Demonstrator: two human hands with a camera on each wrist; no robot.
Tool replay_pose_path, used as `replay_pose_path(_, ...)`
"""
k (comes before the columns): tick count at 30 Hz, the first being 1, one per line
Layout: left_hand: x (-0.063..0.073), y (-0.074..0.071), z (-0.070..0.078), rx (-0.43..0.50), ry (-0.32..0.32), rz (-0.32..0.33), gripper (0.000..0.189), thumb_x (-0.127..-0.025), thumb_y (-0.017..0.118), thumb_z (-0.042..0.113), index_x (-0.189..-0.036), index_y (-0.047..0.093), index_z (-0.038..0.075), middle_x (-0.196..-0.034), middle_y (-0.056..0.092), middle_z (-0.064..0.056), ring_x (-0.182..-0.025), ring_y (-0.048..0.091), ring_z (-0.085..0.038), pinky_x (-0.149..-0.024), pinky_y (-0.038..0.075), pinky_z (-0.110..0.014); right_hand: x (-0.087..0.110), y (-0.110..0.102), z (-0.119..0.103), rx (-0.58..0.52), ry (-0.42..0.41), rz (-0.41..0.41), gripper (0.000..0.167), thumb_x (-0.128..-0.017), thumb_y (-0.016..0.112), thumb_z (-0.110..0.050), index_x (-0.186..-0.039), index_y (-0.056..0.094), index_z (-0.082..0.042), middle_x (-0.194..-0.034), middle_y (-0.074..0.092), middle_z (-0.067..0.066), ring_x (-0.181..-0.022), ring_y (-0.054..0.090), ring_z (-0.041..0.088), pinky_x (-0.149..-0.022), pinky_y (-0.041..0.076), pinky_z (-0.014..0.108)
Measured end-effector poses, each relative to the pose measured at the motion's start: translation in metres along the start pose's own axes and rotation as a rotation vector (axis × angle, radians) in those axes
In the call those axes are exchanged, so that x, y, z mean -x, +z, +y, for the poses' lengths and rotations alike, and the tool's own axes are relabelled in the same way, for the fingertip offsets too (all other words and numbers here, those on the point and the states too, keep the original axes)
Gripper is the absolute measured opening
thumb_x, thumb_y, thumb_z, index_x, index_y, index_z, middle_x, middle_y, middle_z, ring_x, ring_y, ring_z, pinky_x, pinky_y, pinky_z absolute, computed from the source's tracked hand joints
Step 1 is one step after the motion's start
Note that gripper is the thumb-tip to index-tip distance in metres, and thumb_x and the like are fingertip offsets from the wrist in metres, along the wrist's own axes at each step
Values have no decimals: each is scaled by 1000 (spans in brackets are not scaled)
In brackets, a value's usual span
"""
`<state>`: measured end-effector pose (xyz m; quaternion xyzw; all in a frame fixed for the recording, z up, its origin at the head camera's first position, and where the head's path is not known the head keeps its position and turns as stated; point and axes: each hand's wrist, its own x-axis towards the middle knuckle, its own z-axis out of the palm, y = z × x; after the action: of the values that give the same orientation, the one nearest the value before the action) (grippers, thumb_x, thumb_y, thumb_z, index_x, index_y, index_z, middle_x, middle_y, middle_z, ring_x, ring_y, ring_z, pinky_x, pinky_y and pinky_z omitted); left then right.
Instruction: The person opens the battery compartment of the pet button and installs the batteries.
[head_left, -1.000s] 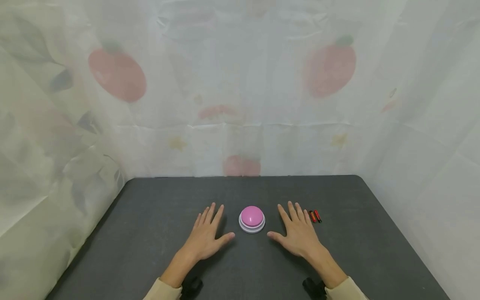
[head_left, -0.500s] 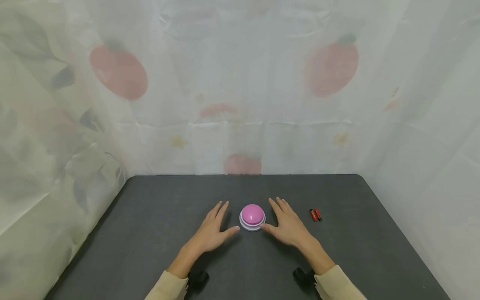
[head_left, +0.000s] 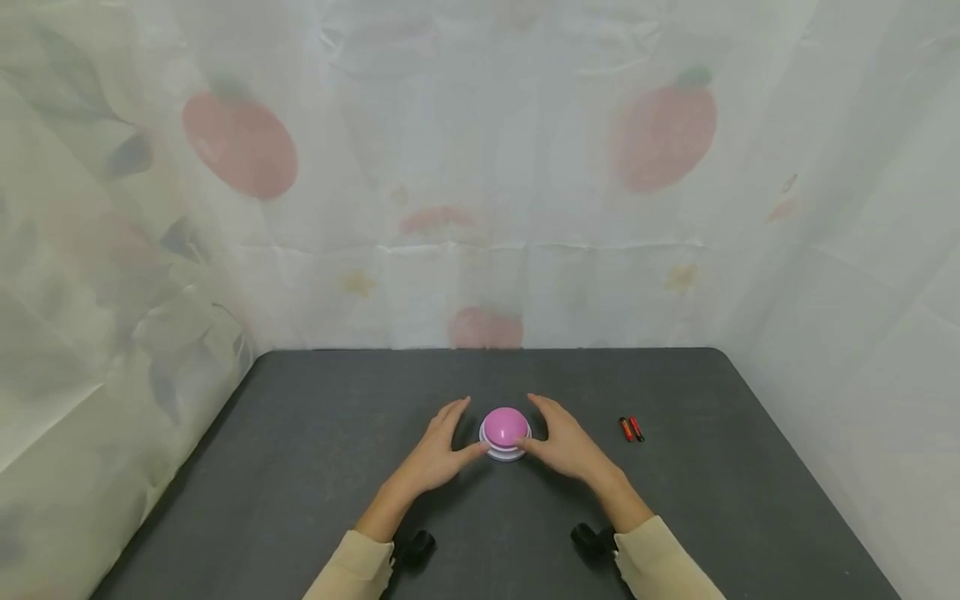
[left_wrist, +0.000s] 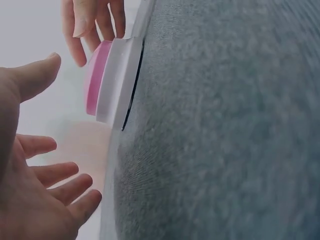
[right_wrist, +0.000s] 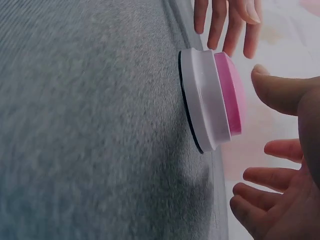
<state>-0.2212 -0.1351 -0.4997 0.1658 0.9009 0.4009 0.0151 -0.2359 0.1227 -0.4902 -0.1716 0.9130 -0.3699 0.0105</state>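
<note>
A push button (head_left: 505, 423) with a pink dome and a white round base stands on the dark table. My left hand (head_left: 438, 456) is at its left side, fingers relaxed and slightly bent, with the thumb tip close to the base. On the other side my right hand (head_left: 567, 448) mirrors it, and its thumb overlaps the near right edge of the button in the head view. Both wrist views show air between the near hand's fingers and the button (left_wrist: 117, 82). The black underside of the button (right_wrist: 205, 97) sits on the table surface.
Two small red-and-black batteries (head_left: 632, 429) lie on the table (head_left: 337, 400) to the right of my right hand. Printed curtains (head_left: 480, 167) hang behind and at both sides of the table. A black wrist camera (head_left: 417, 550) is strapped below my left hand.
Both hands have moved inward toward the button from either side, and their spread fingers have drawn together and bent a little. The button and batteries stay in place.
</note>
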Motion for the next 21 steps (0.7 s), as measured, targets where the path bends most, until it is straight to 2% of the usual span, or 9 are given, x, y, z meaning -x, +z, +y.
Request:
replay_pose_path(7, -10, 2, 1, 63, -1, -9, 89, -92, 72, 50, -159, 33, 6, -159, 33, -17, -144, 35, -39, -109, 33, -63, -6, 6, -3, -62, -16, -29, 79, -86, 82, -34, -150, 47, -4, -150, 49, 16, -139, 45, 35, -108, 38, 58)
replay_pose_path(13, -18, 6, -1, 141, 29, -45, 86, -92, 76, 39, -157, 33, 2, -155, 37, -20, -135, 46, -41, -105, 42, -56, -10, 12, 1, -128, -36, -37, 79, -83, 86, -29, -147, 49, -1, -144, 54, 16, -124, 57, 32, -99, 47, 52)
replay_pose_path(21, -23, 15, 0, 242, 39, -80, 82, -92, 78, 31, -154, 37, -3, -150, 44, -24, -133, 49, -41, -107, 42, -52, -11, 17, 6, -207, -24, -36, 78, -81, 88, -22, -144, 49, 3, -138, 57, 18, -121, 59, 33, -98, 48, 51)
